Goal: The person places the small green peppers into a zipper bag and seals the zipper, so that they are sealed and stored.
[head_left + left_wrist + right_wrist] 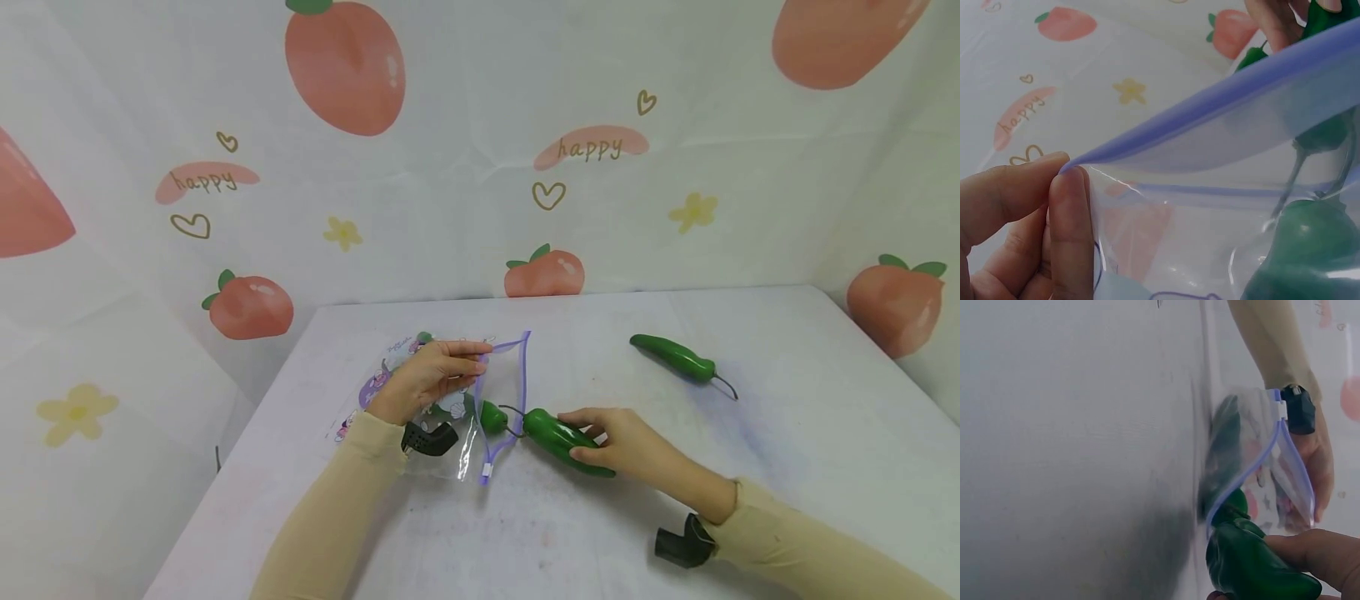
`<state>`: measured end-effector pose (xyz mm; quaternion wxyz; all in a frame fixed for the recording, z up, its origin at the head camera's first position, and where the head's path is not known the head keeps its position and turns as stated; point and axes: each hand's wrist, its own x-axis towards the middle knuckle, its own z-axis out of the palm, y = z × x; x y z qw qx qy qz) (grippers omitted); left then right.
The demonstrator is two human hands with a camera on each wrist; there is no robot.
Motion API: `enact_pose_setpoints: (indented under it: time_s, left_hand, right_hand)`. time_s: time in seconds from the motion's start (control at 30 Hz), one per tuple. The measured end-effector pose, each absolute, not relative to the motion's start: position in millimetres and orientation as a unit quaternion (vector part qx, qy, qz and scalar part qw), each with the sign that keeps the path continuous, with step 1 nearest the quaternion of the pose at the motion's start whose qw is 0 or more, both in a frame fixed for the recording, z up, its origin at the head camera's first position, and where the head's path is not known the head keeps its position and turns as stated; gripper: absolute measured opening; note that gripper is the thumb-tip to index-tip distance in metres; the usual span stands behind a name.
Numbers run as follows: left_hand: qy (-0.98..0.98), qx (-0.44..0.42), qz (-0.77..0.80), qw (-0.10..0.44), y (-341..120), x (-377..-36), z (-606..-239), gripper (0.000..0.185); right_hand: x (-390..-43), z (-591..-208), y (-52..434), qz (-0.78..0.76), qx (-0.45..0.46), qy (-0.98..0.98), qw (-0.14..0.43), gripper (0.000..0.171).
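Note:
My left hand (426,379) pinches the purple zip edge of a clear printed zip bag (1210,103) between thumb and finger. The bag's mouth gapes toward the right, with a white slider (487,471) at its near end. Inside the bag lies a green chili pepper (492,417), its stem end toward the opening. My right hand (630,446) grips another green chili pepper (555,435) by its lower part. That pepper's stem end is right at the bag's mouth, as the right wrist view also shows.
A third green chili pepper (675,357) lies at the back right of the white table (562,533). Behind the table hangs a white cloth (450,200) printed with peaches. Black wrist cameras sit on both wrists.

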<state>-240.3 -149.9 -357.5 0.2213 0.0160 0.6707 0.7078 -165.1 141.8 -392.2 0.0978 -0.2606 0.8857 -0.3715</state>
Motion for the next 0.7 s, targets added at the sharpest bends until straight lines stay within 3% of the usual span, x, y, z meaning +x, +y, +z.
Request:
enact_pose_setpoints:
  time_s: [0.7]
  left_hand:
    - [0.669,0.01,0.71,0.22,-148,-242,-357,0.039]
  right_hand:
    - [-171,-399,116,-0.389,-0.245,0.879,0.126,0.044]
